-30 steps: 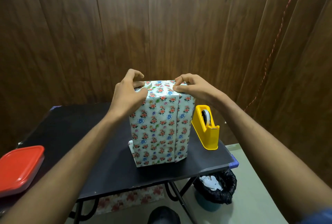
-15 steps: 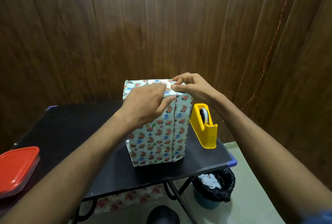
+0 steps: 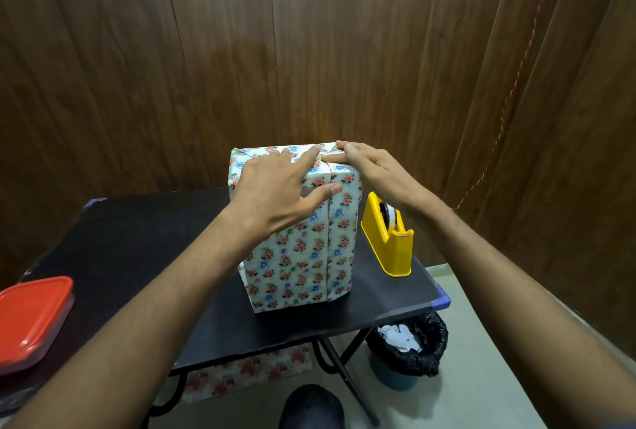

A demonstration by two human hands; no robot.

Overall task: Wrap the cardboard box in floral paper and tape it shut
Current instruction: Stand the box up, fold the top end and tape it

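Wrapping is nearing its end on the upright box covered in white floral paper (image 3: pixel 303 239), centre frame.
Left hand (image 3: pixel 275 191) and right hand (image 3: pixel 370 167) are pressing spread fingers on the top fold (taping there probably remains); yellow plastic tape dispenser (image 3: pixel 389 236) is waiting right of centre.

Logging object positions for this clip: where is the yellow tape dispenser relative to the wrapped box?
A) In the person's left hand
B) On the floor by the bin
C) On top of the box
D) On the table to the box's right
D: the yellow tape dispenser stands on the black table just right of the floral-wrapped box, with neither hand holding it.
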